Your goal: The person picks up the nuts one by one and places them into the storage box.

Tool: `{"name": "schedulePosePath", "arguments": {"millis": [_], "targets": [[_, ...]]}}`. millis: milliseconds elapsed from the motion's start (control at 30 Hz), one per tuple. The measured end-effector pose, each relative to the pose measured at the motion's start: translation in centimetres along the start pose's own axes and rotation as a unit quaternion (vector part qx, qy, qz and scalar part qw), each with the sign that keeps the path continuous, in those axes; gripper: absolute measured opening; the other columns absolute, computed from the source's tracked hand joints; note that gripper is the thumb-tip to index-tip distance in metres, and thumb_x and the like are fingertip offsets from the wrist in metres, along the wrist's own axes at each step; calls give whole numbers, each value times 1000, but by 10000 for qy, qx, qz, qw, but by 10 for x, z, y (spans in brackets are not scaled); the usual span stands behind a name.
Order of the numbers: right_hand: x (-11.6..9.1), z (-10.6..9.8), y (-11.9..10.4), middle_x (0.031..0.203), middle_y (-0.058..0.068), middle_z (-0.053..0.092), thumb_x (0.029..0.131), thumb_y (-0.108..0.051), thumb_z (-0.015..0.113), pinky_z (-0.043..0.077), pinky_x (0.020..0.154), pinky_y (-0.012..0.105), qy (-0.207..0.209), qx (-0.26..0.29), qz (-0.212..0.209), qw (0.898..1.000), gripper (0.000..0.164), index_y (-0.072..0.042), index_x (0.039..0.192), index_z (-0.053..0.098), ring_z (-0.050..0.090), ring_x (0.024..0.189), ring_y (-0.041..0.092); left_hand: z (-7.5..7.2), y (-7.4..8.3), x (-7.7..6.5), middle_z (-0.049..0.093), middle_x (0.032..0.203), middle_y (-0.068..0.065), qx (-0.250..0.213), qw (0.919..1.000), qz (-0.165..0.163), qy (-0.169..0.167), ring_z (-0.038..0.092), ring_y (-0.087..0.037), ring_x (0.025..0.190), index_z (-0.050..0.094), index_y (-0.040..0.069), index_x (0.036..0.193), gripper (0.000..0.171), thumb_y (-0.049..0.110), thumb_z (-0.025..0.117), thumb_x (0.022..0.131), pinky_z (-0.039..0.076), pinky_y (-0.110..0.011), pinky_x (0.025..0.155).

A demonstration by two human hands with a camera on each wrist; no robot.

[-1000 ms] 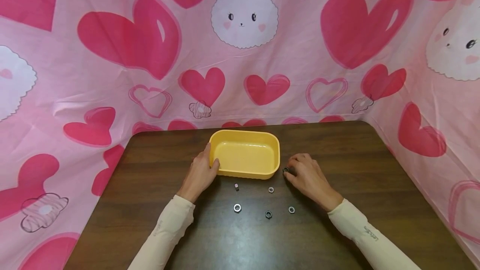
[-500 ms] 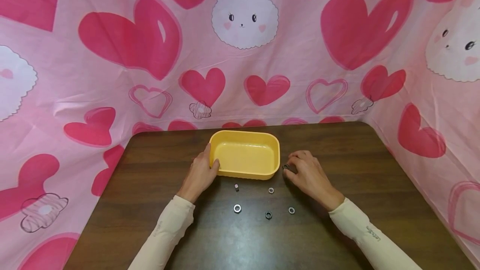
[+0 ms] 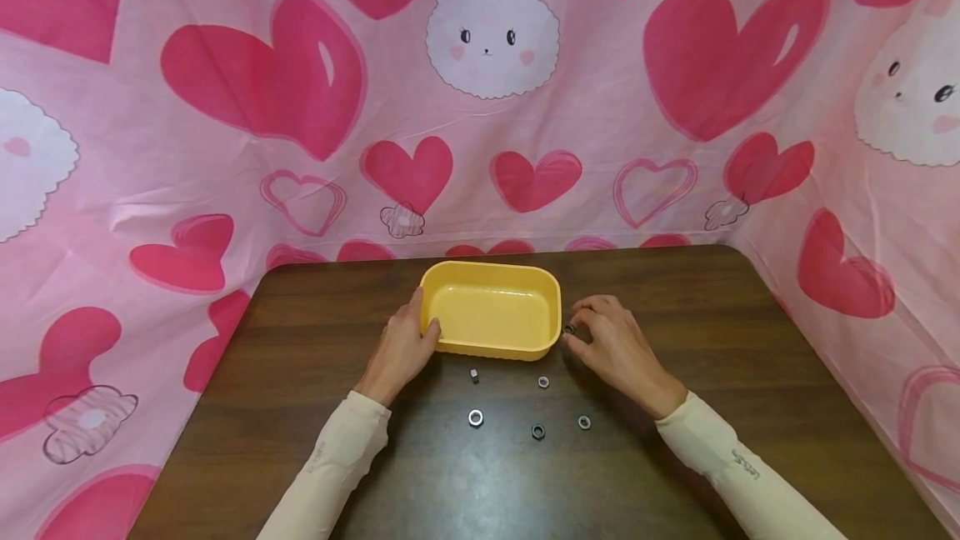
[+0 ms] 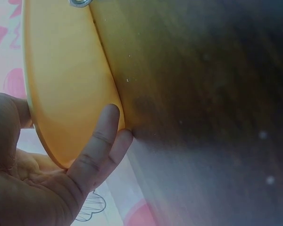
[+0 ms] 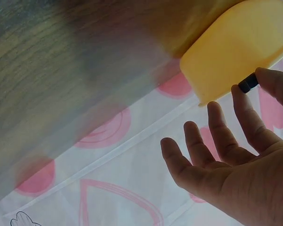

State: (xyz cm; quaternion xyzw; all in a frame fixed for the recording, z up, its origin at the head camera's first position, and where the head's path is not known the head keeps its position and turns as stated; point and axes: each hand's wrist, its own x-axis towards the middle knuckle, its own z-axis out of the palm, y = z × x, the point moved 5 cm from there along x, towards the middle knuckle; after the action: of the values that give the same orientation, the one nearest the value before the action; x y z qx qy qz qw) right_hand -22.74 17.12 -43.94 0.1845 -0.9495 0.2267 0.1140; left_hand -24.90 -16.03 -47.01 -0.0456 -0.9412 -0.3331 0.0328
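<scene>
A shallow yellow plastic bin [image 3: 491,352] stands near the far side of the table with nothing in its visible inside. My left hand [image 3: 400,354] grips its left end, the thumb over the near rim; in the left wrist view, fingers lie along the bin's outer wall. Just right of the bin, my right hand [image 3: 618,350] pinches a dark hex nut [image 5: 248,83] between thumb and index fingertip, its other fingers loosely spread. Nearer on the table lie several more nuts, among them a silver nut [image 3: 476,418] and a dark nut [image 3: 538,432].
Two nuts, a small nut [image 3: 543,382] and a nut on its side [image 3: 474,375], lie close to the bin's front wall. Another nut [image 3: 584,422] is farther right. Behind the brown wooden table [image 3: 675,290] hangs a pink heart-patterned cloth [image 3: 592,98].
The right hand has shifted slightly away from the body and toward the bin, carrying the pinched dark nut. The left hand and the bin have stayed in place.
</scene>
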Motion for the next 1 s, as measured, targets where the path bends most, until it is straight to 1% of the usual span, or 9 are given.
{"name": "schedulePosePath", "arguments": {"millis": [200, 667, 900, 1000], "targets": [[1, -3, -3, 122, 18, 74, 89, -16, 92, 50, 107, 67, 75, 5, -87, 9999, 21, -2, 99, 81, 61, 124, 41, 0, -1, 0, 61, 147, -27, -23, 10000, -44, -41, 67, -36, 117, 29, -1, 171, 76, 24, 64, 108, 53, -56, 112], [5, -7, -10, 125, 17, 74, 90, -18, 90, 49, 108, 66, 20, -9, 17, 10000, 21, -2, 101, 82, 60, 128, 41, 0, -3, 0, 60, 149, -28, -43, 10000, -52, -37, 67, -38, 122, 30, -2, 171, 77, 25, 64, 107, 51, -56, 114], [9, -7, -12, 124, 17, 74, 90, -18, 90, 49, 108, 65, 19, -10, -12, 10000, 21, -2, 101, 82, 60, 127, 40, 0, -4, 1, 62, 147, -26, -31, 9999, -116, -45, 68, -37, 119, 30, 0, 171, 77, 25, 65, 107, 53, -56, 113], [10, -7, -14, 123, 17, 75, 91, -18, 89, 50, 107, 65, 55, -29, -61, 10000, 21, -2, 101, 82, 60, 126, 40, 0, -4, 2, 61, 149, -25, -70, 9999, -135, -67, 67, -36, 119, 30, 0, 171, 77, 25, 65, 107, 52, -55, 113]]}}
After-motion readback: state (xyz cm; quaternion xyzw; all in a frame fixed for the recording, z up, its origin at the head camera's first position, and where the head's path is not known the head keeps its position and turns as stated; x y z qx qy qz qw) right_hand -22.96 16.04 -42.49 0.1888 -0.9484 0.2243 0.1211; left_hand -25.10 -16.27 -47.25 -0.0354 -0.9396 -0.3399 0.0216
